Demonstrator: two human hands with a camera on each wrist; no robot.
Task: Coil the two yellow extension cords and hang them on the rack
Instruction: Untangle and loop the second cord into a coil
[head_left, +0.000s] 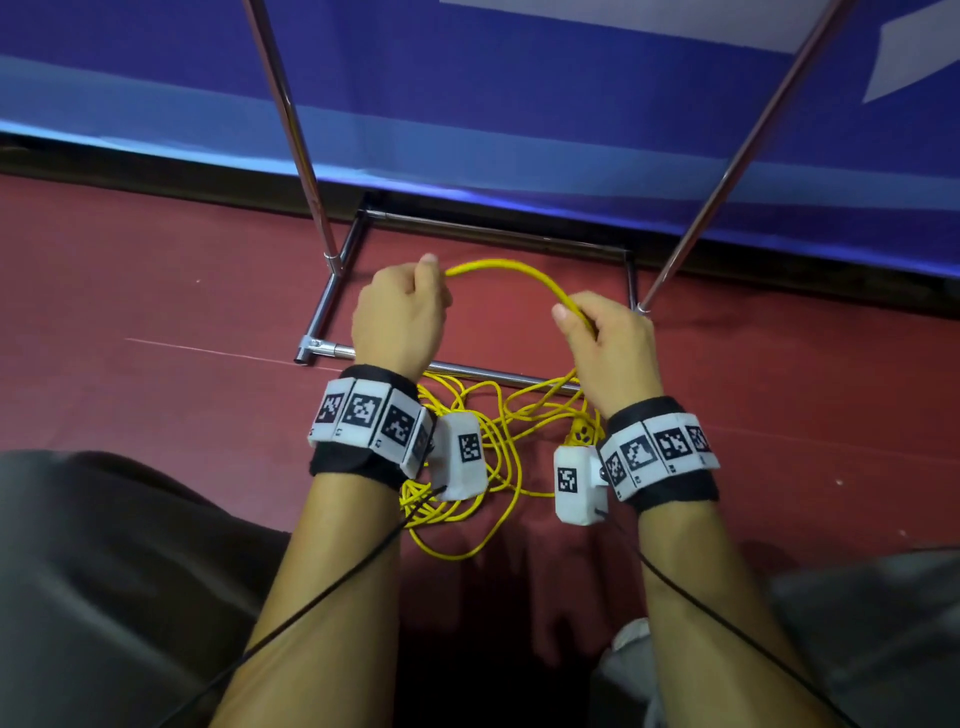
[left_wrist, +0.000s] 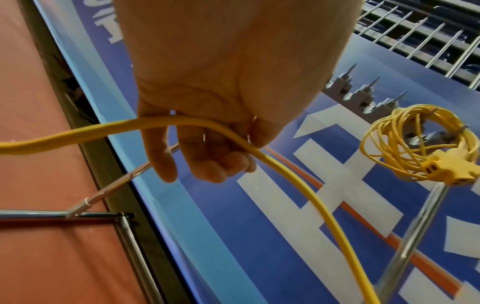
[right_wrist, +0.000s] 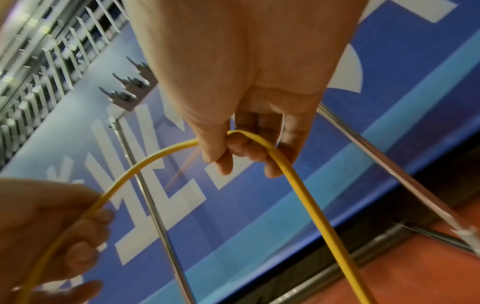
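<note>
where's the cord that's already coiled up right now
In the left wrist view, the coiled cord hangs at right on the rack's hooks, in front of the blue banner.

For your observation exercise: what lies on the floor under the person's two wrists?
A loose tangle of yellow cord lies on the red floor, crossing the rack's front base bar. The wristbands and the left hand and right hand cover part of it, so its ends cannot be traced.

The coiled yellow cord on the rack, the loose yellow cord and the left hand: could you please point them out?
coiled yellow cord (left_wrist: 405, 144), left wrist view, on its loops.
loose yellow cord (head_left: 511, 270), head view, on its arc.
left hand (head_left: 400, 317), head view, on its back.
</note>
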